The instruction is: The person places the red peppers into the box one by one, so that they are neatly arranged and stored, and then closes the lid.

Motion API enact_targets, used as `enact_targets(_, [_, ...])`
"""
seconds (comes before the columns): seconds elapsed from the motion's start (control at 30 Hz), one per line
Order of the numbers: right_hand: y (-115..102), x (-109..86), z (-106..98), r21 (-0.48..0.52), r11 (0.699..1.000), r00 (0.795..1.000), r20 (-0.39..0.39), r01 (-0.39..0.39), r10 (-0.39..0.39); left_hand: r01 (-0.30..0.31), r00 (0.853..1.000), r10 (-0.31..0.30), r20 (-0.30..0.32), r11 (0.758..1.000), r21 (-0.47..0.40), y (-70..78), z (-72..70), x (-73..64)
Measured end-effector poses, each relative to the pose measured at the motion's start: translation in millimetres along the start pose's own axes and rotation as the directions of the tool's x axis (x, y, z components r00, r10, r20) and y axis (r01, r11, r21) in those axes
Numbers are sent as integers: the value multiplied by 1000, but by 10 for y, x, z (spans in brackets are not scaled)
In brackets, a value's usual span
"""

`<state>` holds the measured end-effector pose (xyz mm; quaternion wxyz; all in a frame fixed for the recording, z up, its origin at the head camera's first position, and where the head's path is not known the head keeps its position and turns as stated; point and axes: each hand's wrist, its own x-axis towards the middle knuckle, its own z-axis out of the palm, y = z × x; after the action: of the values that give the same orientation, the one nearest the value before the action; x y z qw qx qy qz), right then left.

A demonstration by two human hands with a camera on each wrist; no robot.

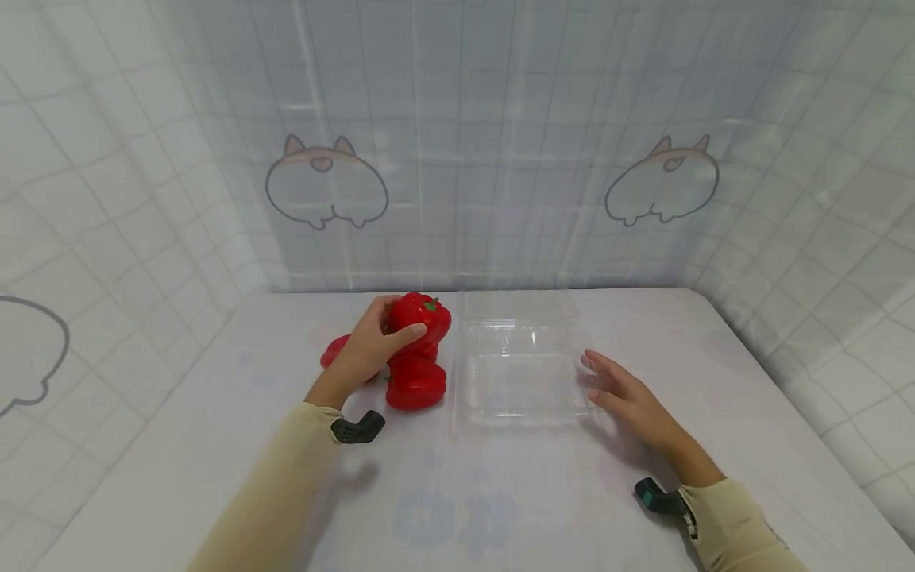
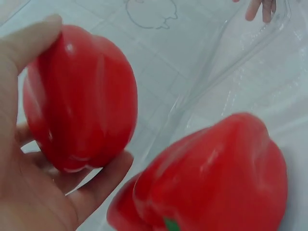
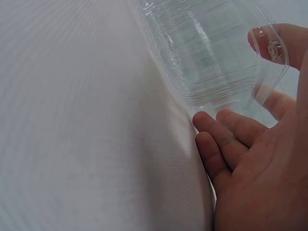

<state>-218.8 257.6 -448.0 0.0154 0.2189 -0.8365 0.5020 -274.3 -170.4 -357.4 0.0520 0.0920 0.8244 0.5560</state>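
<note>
One red pepper (image 1: 431,315) is grasped by the left hand (image 1: 375,338), with the thumb and the fingers bent around it; in the left wrist view it is seen apart from the other peppers (image 1: 416,384), which lie just left of the clear plastic container (image 1: 518,387). By the right hand (image 1: 632,405) nothing appears to be gripped: its fingers are loosely extended at the container's right side, and whether the plastic is touched cannot be told. The step in hand is judged to be the picking of one pepper from the group. If it is to be brought to the container, a rightward carry above the near wall is called for, with the light plastic kept steady.
</note>
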Motion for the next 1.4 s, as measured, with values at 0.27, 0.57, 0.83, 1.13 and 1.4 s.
enact_targets(0.27, [11,-2,16,7,1000,1000,-6,-1,1,-28,999,30,-40,998,53,43,165,77])
enact_targets(0.57, [1,23,31,-16,1000,1000,4,-15,15,-115,989,128,-74,982,151,81,417,97])
enact_targets(0.83, [15,38,27,-33,999,999,-8,-32,32,-172,972,209,-110,945,279,141,584,132])
enact_targets(1.13, [14,22,23,-28,999,999,-9,-31,31,-152,979,186,-77,935,320,204,760,171])
enact_targets(1.4, [-12,27,25,-20,999,999,-8,-49,49,-106,992,126,-28,920,378,279,868,233])
